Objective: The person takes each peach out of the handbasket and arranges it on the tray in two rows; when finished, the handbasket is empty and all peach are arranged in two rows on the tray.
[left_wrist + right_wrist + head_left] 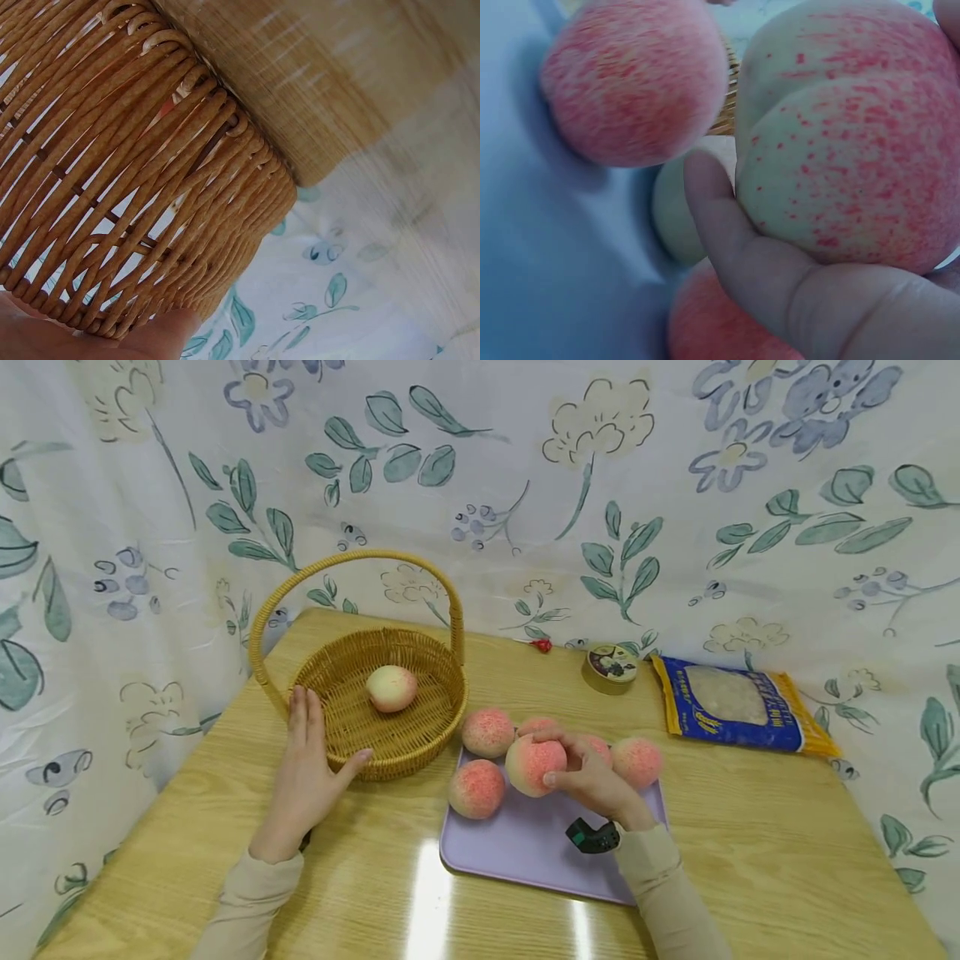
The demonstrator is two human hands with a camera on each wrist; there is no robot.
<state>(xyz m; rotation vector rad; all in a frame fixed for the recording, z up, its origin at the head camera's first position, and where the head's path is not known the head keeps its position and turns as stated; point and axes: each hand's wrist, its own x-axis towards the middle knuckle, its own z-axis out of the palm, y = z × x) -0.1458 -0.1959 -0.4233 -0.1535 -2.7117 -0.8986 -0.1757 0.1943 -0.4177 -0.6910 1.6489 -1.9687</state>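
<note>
A round wicker basket with a tall arched handle stands at the left, with one peach inside. My left hand rests against its near left rim, fingers straight and thumb apart on the front rim; in the left wrist view, the woven wall fills much of the picture. Over a lilac tray, my right hand grips a pink and cream peach between thumb and fingers. The right wrist view shows the held peach close up. Several more peaches lie on the tray, some partly hidden behind the hand.
Behind the tray stands a round tin, with a small red item to its left. A blue and yellow packaged bag lies at the back right. Floral curtains hang along the table's back and sides.
</note>
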